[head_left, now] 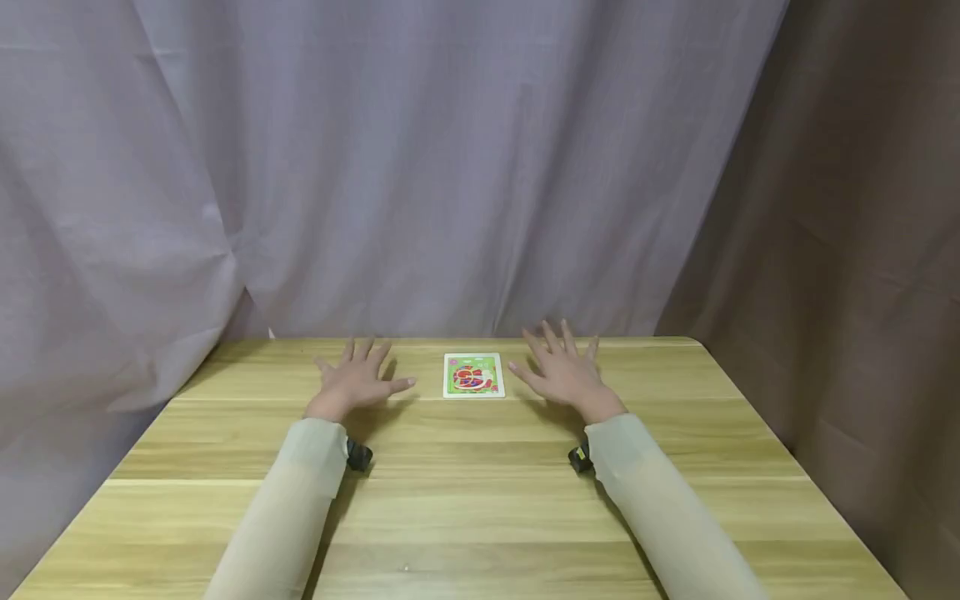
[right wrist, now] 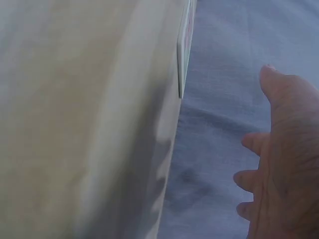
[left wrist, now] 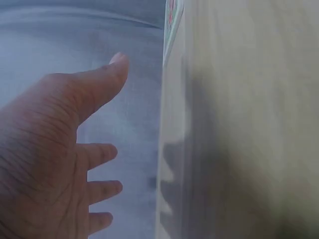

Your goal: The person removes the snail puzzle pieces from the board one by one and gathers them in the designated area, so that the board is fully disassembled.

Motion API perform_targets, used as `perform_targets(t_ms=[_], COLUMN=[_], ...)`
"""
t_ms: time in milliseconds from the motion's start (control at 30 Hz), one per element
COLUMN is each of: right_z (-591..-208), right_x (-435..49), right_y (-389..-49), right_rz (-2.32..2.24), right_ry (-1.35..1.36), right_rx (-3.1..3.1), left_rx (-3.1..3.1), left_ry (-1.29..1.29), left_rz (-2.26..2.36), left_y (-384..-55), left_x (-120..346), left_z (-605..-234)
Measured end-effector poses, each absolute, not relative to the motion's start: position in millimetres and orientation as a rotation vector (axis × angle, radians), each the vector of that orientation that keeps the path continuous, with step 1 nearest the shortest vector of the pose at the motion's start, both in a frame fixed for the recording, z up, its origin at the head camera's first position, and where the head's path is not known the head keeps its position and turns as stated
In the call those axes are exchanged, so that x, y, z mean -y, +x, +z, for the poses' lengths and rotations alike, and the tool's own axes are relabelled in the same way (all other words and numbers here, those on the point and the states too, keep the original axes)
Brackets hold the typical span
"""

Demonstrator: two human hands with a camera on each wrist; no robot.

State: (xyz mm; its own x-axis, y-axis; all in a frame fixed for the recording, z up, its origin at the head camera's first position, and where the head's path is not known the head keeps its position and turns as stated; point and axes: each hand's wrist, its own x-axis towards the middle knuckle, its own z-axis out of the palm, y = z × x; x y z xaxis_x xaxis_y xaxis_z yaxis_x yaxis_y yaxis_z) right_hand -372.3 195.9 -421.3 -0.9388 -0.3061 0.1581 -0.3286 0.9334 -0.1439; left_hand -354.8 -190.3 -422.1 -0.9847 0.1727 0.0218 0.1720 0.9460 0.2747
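A small flat square picture board with a white border lies near the far edge of the wooden table. Its green picture carries a red, purple and white figure. To the left of the board, my left hand is held over the table with fingers spread, its thumb pointing at the board. My right hand mirrors it on the other side, fingers fanned out and thumb close to the board's right edge. Both hands hold nothing and cast shadows on the wood. Each wrist view catches only a thin slanted strip of the board.
Grey curtain hangs right behind the far table edge, and a darker brownish one drops along the right side. Black devices sit at the inner side of both wrists, below the pale sleeves.
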Motion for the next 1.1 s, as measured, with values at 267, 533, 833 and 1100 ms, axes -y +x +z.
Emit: perform_targets(t_ms=[267,533,833,1100], right_z=[-414,-440,-460,-462], right_x=[-170,-142,-137,-139], right_y=[-390,-406,-408,-399], right_rz=[0.548,0.970,0.898,0.878], right_ry=[0.807,0.903,0.863,0.798], right_rx=[2.925,2.926,2.837,2.817], left_rx=[-2.981,-2.833,-2.838,-2.846], left_ry=[0.471,0.675,0.727,0.754], left_rz=[0.497,0.869,0.761,0.808], left_y=[-374,-367,-353,-354], left_x=[174,165,136,134], left_z=[-426,-454,-459,-465])
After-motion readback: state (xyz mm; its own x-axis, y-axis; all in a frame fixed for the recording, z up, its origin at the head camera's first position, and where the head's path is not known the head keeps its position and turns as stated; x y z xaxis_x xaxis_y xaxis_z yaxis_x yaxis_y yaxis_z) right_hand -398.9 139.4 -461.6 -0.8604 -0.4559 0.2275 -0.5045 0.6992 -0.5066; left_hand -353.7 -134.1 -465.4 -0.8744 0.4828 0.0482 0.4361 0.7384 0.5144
